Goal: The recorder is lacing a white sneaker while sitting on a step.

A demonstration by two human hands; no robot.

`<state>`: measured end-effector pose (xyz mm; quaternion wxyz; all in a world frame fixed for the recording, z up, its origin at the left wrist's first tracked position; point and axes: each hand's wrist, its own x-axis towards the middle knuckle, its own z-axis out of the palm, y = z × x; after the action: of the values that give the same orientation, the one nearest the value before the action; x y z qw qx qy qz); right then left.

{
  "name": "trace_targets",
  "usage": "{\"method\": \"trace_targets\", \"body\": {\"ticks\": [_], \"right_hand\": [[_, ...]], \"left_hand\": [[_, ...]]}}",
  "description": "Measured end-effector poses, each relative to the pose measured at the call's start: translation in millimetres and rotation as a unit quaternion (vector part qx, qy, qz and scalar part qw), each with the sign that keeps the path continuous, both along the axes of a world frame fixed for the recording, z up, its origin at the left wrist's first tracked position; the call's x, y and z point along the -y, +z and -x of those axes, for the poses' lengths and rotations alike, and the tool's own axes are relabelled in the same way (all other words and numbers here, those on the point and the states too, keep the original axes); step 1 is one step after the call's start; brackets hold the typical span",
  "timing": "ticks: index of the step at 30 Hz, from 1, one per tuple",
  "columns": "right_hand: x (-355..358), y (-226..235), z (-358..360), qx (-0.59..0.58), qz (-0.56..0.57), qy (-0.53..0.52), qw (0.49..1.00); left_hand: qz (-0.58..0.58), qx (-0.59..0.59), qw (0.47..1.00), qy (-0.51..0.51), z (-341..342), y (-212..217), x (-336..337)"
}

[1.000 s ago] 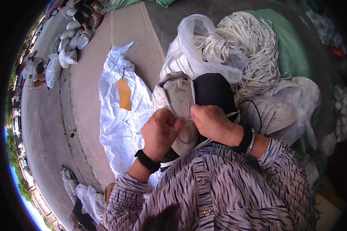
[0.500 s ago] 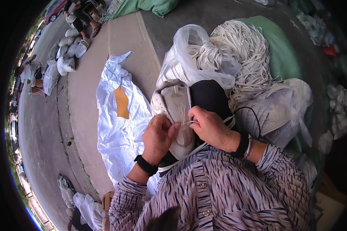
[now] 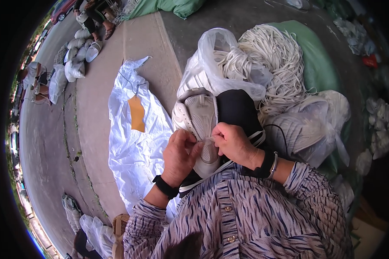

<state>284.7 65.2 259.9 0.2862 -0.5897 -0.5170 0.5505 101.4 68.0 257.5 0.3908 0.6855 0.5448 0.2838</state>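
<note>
A light grey-beige sneaker (image 3: 199,113) lies on my lap, its toe pointing toward me and its tongue showing. Curled around the sneaker's left eyelet edge is my left hand (image 3: 179,156), thumb and fingers pinched together. My right hand (image 3: 235,143) pinches a thin white shoelace (image 3: 208,139) over the front of the tongue, and the lace runs across to my left thumb. Whether the left fingers also grip the lace is hard to see. Both hands hide the lower eyelets. Pale lace strands (image 3: 258,137) lie beyond my right hand, beside my dark-clothed knee (image 3: 235,108).
A clear plastic bag (image 3: 212,47) and a big heap of white laces (image 3: 274,56) lie ahead on a green sack (image 3: 315,56). A tied bag (image 3: 311,125) stands at the right. White sheeting (image 3: 136,159) with an orange tag (image 3: 136,114) lies left. Another person (image 3: 95,17) sits far left.
My right hand has drawn slightly nearer my left, so less lace shows between them. The sneaker and both hands sit a little farther right in the picture.
</note>
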Motion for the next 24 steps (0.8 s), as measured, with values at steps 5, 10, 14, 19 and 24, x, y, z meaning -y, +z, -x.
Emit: {"method": "trace_targets", "body": {"ticks": [5, 10, 14, 19, 24], "right_hand": [[-3, -4, -8, 0.159, -0.226, 0.057, 0.959], [-5, -1, 3, 0.169, -0.201, 0.065, 0.963], [-5, 9, 7, -0.136, 0.121, -0.062, 0.981], [-10, 15, -11, -0.002, 0.032, 0.084, 0.996], [-12, 8, -10, 0.105, -0.113, 0.124, 0.98]], "left_hand": [[-0.049, -0.01, 0.999, -0.012, 1, 0, 6], [-0.071, -0.016, 0.997, -0.009, 2, -4, 12], [-0.147, -0.044, 0.988, -0.003, 1, 2, 14], [-0.219, -0.213, 0.946, -0.111, -1, 20, 8], [-0.233, -0.262, 0.928, -0.129, -14, 26, 0]]}}
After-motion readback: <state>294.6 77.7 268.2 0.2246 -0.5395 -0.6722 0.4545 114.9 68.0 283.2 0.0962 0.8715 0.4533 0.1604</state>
